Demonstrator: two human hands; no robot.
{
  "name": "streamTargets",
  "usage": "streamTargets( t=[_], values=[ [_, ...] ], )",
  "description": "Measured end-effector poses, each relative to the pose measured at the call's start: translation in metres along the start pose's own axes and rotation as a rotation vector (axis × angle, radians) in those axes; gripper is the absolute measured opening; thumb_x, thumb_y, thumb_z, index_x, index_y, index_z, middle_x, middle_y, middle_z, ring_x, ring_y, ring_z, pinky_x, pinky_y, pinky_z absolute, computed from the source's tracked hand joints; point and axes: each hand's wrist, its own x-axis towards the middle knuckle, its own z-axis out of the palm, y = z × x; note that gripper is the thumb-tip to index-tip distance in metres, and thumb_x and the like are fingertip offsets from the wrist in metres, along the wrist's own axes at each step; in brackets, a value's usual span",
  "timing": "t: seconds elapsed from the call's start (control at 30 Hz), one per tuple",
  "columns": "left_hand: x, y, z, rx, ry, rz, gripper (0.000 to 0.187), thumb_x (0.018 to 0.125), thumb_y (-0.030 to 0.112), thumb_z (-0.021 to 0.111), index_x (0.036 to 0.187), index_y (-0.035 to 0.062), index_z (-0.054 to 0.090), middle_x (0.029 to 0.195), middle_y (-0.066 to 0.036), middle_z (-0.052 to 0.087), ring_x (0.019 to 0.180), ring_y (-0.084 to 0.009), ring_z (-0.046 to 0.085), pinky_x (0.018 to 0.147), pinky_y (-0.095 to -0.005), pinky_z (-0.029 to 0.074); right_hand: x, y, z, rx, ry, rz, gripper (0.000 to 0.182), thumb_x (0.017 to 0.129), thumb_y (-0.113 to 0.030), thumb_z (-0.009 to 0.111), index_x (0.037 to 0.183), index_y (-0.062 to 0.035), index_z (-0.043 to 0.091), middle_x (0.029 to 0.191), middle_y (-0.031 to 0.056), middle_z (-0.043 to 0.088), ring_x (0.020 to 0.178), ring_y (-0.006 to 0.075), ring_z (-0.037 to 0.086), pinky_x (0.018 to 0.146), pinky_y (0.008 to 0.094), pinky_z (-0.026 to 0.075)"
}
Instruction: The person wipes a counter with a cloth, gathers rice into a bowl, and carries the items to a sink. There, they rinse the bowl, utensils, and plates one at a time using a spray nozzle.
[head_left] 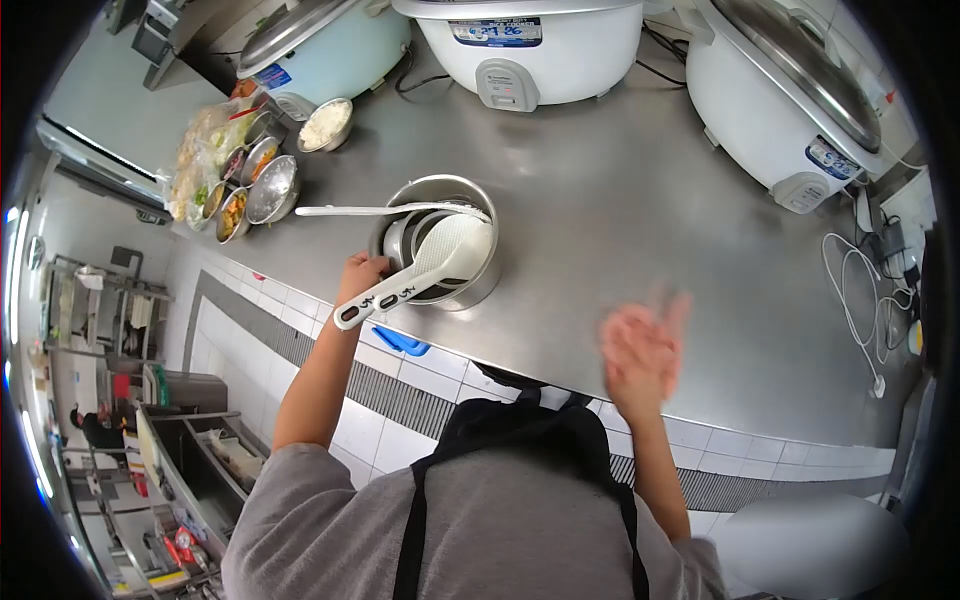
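Note:
My left hand [360, 274] rests against the left side of a round steel pot [478, 287] on the steel counter [640, 230], fingers curled on its rim. Two white rice paddles lie across the pot: a broad one [440, 262] pointing toward me and a long thin one [380, 210] stretching left. Smaller steel vessels sit inside the pot. My right hand [645, 352] hovers blurred over the counter's front edge, fingers spread, holding nothing.
Three big rice cookers stand at the back: pale blue [320, 45], white middle [525, 45], white right [785, 100]. Small steel bowls of food [250, 180] and a bowl of rice [326, 124] cluster at the left. A white cable [850, 300] trails at the right.

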Motion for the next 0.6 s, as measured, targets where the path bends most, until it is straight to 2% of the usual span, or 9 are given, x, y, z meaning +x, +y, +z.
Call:
streamTargets(
  t=[0.07,0.17,0.23,0.37,0.4,0.47,0.53,0.57,0.6],
  values=[
    [0.002,0.002,-0.002,0.005,-0.045,0.027,0.006,0.065,0.000,0.048,0.060,-0.0007,0.052,0.053,-0.004,0.050,0.043,-0.0102,0.044,0.039,-0.0249,0.035,-0.078,0.045,-0.001,-0.235,0.063,0.265,0.045,0.079,-0.024,0.044,0.120,-0.0085,0.032,0.124,0.0125,0.033,0.115,0.0260,0.031,0.094,0.0378,0.023],
    [0.010,-0.004,-0.007,0.072,-0.068,0.064,0.007,0.066,0.000,0.046,0.065,-0.0008,0.053,0.056,-0.006,0.053,0.043,-0.0112,0.048,0.039,-0.0245,0.038,-0.258,0.118,0.001,-0.492,-0.090,0.763,0.056,0.085,-0.032,0.033,0.131,-0.0082,0.013,0.133,0.0143,0.020,0.121,0.0277,0.023,0.099,0.0344,0.016],
    [0.016,-0.007,-0.006,0.052,-0.108,0.075,0.007,0.066,0.001,0.047,0.066,-0.0009,0.054,0.056,-0.006,0.054,0.043,-0.0112,0.048,0.038,-0.0244,0.038,-0.328,0.146,0.001,0.070,0.137,0.907,0.054,0.080,-0.027,0.049,0.123,-0.0021,0.029,0.111,0.0180,0.039,0.104,0.0224,0.040,0.087,0.0324,0.037],
    [0.019,0.000,-0.013,0.090,-0.245,0.062,0.007,0.065,0.004,0.049,0.062,-0.0005,0.054,0.054,-0.005,0.052,0.044,-0.0112,0.047,0.040,-0.0258,0.035,-0.321,0.114,-0.126,0.503,0.857,1.441,0.045,0.086,-0.025,0.034,0.127,-0.0087,0.025,0.121,0.0060,0.040,0.107,0.0247,0.040,0.085,0.0343,0.036],
    [0.016,0.004,-0.011,0.196,-0.191,0.138,0.007,0.064,0.004,0.050,0.059,-0.0006,0.053,0.053,-0.005,0.051,0.043,-0.0111,0.045,0.039,-0.0263,0.034,-0.296,0.109,-0.140,0.613,0.977,1.373,0.041,0.085,-0.026,0.036,0.121,-0.0080,0.028,0.117,0.0049,0.042,0.104,0.0219,0.041,0.084,0.0330,0.037],
    [0.036,-0.015,-0.021,0.358,-0.195,0.346,0.009,0.063,0.005,0.050,0.055,-0.0002,0.052,0.051,-0.005,0.050,0.041,-0.0117,0.043,0.039,-0.0274,0.033,-0.210,0.087,-0.144,1.136,0.992,0.939,0.033,0.084,-0.028,0.040,0.108,-0.0068,0.036,0.109,0.0027,0.045,0.096,0.0163,0.043,0.082,0.0304,0.037],
    [0.049,-0.030,-0.027,0.392,-0.262,0.464,0.011,0.063,0.007,0.049,0.054,0.0008,0.051,0.050,-0.005,0.049,0.041,-0.0130,0.043,0.039,-0.0279,0.032,-0.125,0.053,-0.126,1.665,0.707,0.498,0.028,0.082,-0.029,0.044,0.096,-0.0055,0.043,0.100,0.0006,0.048,0.089,0.0106,0.045,0.079,0.0278,0.037],
    [0.051,-0.030,-0.029,0.437,-0.270,0.529,0.012,0.064,0.007,0.048,0.053,0.0014,0.050,0.049,-0.004,0.048,0.041,-0.0130,0.042,0.040,-0.0277,0.032,-0.091,0.036,-0.115,1.465,0.471,0.567,0.026,0.080,-0.028,0.046,0.097,-0.0078,0.045,0.101,0.0019,0.048,0.092,0.0142,0.044,0.080,0.0306,0.036],
    [0.053,-0.030,-0.032,0.481,-0.275,0.596,0.013,0.064,0.007,0.048,0.052,0.0019,0.049,0.049,-0.003,0.047,0.041,-0.0131,0.041,0.040,-0.0274,0.032,-0.058,0.011,-0.096,1.065,0.246,0.535,0.026,0.077,-0.027,0.049,0.097,-0.0100,0.047,0.101,0.0031,0.048,0.095,0.0177,0.044,0.081,0.0335,0.035]
  ],
)
